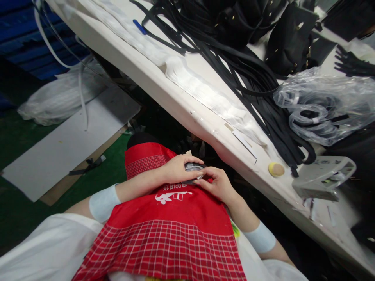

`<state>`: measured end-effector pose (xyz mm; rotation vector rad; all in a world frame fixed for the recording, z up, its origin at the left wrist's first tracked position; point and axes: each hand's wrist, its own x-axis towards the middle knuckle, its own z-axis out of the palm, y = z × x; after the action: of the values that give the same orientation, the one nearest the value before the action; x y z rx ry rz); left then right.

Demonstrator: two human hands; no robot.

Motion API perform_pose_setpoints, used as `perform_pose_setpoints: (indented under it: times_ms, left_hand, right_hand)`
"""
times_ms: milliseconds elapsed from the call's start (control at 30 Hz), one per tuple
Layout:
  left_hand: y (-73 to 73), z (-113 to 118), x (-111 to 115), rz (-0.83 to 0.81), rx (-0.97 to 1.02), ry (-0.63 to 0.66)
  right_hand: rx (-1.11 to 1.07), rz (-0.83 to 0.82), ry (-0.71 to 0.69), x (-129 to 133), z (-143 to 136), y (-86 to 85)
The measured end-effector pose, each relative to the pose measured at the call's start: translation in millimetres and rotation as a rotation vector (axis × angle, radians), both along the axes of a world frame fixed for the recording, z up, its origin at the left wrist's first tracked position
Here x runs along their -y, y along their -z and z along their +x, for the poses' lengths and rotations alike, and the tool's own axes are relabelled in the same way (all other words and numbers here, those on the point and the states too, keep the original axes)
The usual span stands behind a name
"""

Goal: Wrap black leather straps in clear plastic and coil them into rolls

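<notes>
In my lap, over the red apron (187,210), both hands meet around a small grey-and-black shiny item (192,167), roundish and partly hidden by fingers. My left hand (175,169) curls around it, thumb on the near side and fingers on the far side. Close against it, my right hand (218,184) is closed in a pinch on a small white piece (200,176) at the item's edge. What exactly the shiny item is cannot be made out.
A white table (202,132) runs diagonally past my right side. On it lie black straps (234,66), white strips (193,82), black leather-like pieces (290,43), a clear plastic bag (328,105), a yellow roll (276,169) and a tape dispenser (322,177). A board (70,136) is at left.
</notes>
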<state>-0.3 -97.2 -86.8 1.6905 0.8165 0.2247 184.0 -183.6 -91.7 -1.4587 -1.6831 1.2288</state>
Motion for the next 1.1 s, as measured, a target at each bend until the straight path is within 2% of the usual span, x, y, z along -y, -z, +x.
perform_pose_setpoints:
  times_ms: [100,333,567,767,900,1000,1100]
  left_hand:
    - [0.0,0.6,-0.2,0.046,-0.032,0.009]
    - [2.2,2.4,-5.3,-0.004,-0.102,0.017]
    - [4.2,6.8,-2.7,0.083,-0.198,0.021]
    - [10.0,8.6,0.2,0.157,-0.181,-0.033]
    - [8.8,8.5,2.1,0.229,-0.144,-0.027]
    - [14.1,6.1,0.8,0.128,-0.124,-0.124]
    - [27.9,3.0,-1.9,-0.168,-0.071,-0.259]
  right_hand:
    - [0.080,0.011,0.025,0.6,-4.6,-1.2]
    - [0.211,0.153,-0.033,9.6,-13.3,-4.9]
    - [0.285,0.143,-0.026,18.6,-15.8,-0.1]
    - [0.288,0.103,0.047,15.6,-14.6,-3.0]
    - [0.179,0.083,0.183,14.4,-15.1,2.8]
    - [0.000,-0.019,0.297,16.8,-10.9,0.2]
    - [-0.210,-0.101,0.386,20.5,9.1,-20.6]
